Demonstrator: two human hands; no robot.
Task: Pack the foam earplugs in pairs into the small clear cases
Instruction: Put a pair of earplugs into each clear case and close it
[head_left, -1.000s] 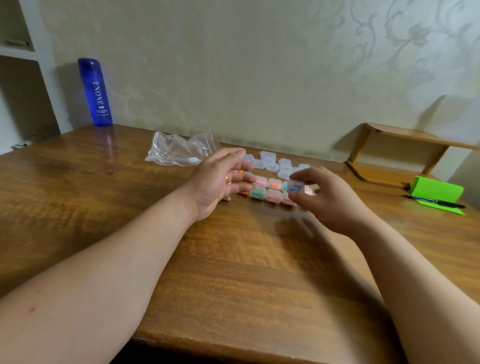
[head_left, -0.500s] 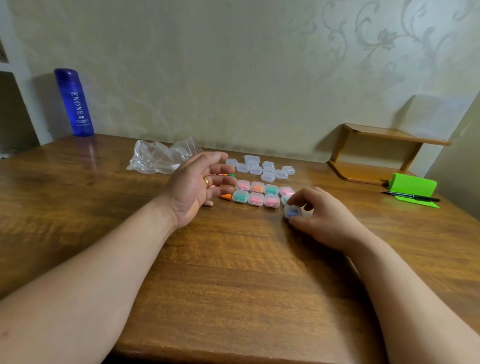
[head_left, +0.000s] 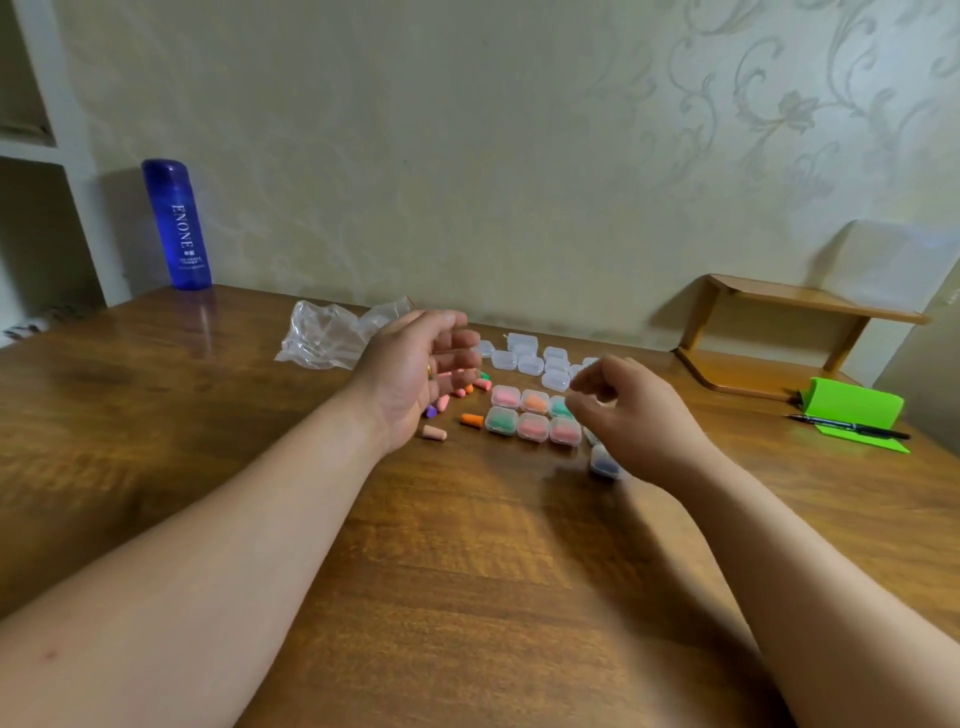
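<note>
Several filled clear cases (head_left: 532, 415) lie in two rows on the wooden table (head_left: 467, 545), showing pink, orange and green earplugs. A case with blue earplugs (head_left: 604, 462) sits alone, partly under my right hand (head_left: 639, 415), which hovers above it with loosely curled fingers holding nothing. My left hand (head_left: 415, 374) is raised, relaxed, above the loose earplugs (head_left: 462, 395). An orange plug (head_left: 471, 420) and a beige plug (head_left: 434, 432) lie apart. Several empty cases (head_left: 530, 356) stand behind the rows.
A crumpled clear plastic bag (head_left: 332, 335) lies behind my left hand. A blue bottle (head_left: 178, 226) stands at the back left. A small wooden shelf (head_left: 779, 332) sits at the back right, with a green holder (head_left: 852, 408) and a pen (head_left: 852, 428) beside it.
My right hand set the blue-filled case down on the table and lifted off it. My left hand rose from the loose earplugs, uncovering them.
</note>
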